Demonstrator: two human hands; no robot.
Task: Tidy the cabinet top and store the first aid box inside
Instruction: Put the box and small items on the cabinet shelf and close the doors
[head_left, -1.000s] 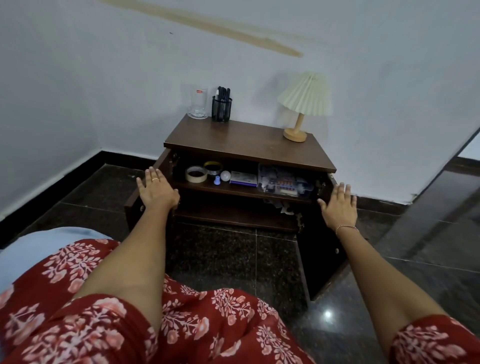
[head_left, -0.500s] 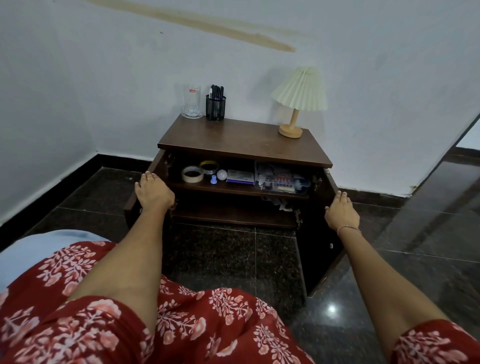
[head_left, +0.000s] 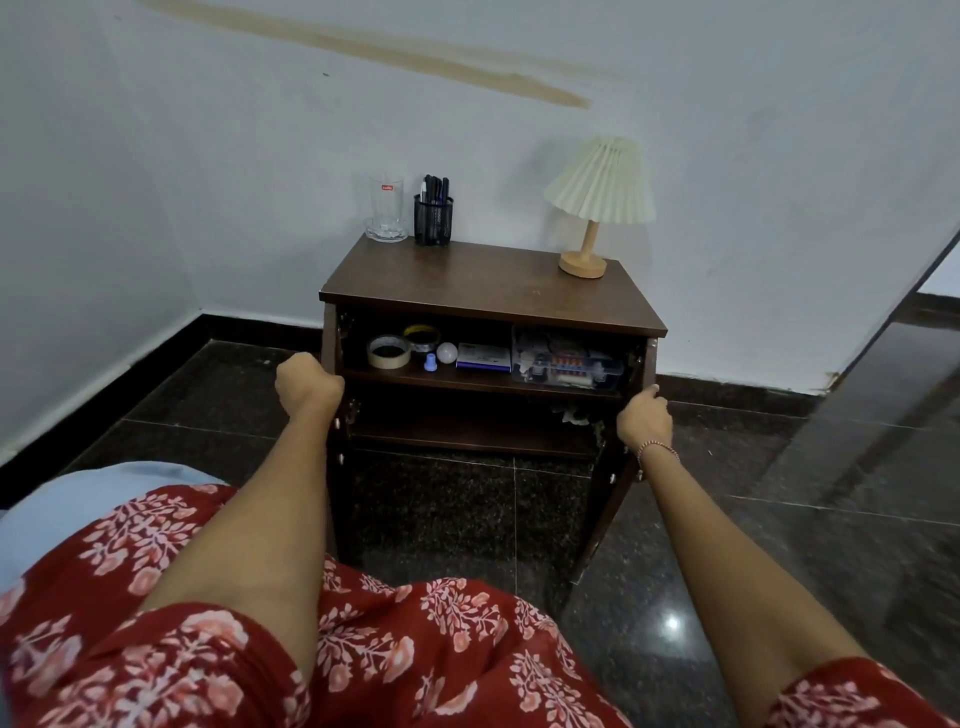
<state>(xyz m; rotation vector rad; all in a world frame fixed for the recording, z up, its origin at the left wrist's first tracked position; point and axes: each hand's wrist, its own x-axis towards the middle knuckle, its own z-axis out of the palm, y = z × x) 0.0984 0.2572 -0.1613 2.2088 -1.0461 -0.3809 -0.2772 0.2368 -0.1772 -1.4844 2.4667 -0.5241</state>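
I see the first aid box (head_left: 569, 361), a clear plastic case, on the upper shelf of the cabinet (head_left: 488, 291), at the shelf's right end. Neither hand touches it. It lies between the two hands and farther back, nearer the right one.

To its left on the same shelf stand a flat purple-and-white box (head_left: 484, 357), a white ball (head_left: 447, 352), a small blue cap (head_left: 429, 362) and a tape roll (head_left: 388, 352).

Both doors stand open toward me. My left hand (head_left: 306, 384) sits on the top edge of the left door (head_left: 332, 467), fingers curled over it and gripping. My right hand (head_left: 644, 415) holds the upper corner of the right door (head_left: 608, 499), fingers bent round the edge. A bracelet (head_left: 657, 449) circles that wrist.

On the cabinet top, a glass (head_left: 386, 213) and a pen holder (head_left: 433, 218) stand at the back left, just beside each other. A lamp (head_left: 597, 202) stands at the back right.
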